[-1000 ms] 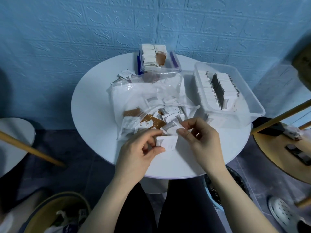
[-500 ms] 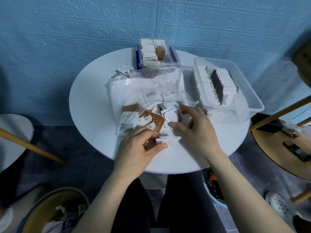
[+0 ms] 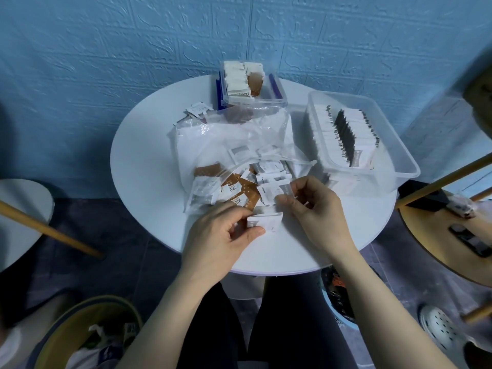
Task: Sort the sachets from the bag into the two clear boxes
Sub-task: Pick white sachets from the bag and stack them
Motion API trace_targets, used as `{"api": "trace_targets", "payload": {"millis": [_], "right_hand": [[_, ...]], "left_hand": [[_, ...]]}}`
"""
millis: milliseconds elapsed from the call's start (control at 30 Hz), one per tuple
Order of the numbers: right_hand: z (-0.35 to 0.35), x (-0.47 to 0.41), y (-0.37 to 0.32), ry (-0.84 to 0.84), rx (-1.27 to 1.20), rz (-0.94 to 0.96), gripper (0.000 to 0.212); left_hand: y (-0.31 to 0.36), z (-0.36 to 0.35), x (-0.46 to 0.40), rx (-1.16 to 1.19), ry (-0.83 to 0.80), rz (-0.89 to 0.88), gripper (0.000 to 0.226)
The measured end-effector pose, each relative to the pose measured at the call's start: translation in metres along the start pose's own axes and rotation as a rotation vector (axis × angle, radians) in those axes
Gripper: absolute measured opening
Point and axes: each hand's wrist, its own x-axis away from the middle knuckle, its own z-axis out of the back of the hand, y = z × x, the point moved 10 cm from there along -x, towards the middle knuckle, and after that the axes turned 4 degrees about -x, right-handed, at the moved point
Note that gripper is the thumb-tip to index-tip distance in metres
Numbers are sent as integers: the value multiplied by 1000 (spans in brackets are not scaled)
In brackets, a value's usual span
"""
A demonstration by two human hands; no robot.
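At six o'clock on the round white tabletop (image 3: 149, 182), my left grip (image 3: 226, 233) pinches a small white sachet stack (image 3: 265, 221); my right grip (image 3: 314, 206) pinches another white sachet (image 3: 274, 191) at its eleven o'clock.

A round white table (image 3: 149, 187) is standing before a blue textured wall (image 3: 106, 62). A wooden stool (image 3: 452, 249) is sitting at the right, carrying a dark device (image 3: 471, 239). A white perforated shoe (image 3: 439, 328) is lying near right. A yellow-rimmed bin (image 3: 87, 334) is sitting near left.

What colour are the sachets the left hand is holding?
White, with a small grey mark: the sachets in the left hand, head view.
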Motion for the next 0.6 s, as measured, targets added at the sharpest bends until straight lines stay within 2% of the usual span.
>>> {"api": "trace_targets", "payload": {"millis": [100,167,333,467,600], "right_hand": [[1,4,-7,-55,-179,28,24],[3,8,-8,-86,-183,28,19],[9,16,-22,-148,42,146,8],[3,19,-41,-217,287,296,30],[-17,23,-42,-333,260,280,32]], "left_hand": [[1,1,0,-2,2,2,21],[1,1,0,-7,2,-1,20],[1,1,0,-12,12,-4,26],[4,2,1,3,8,-11,38],[4,0,0,-1,-9,-11,37]]}}
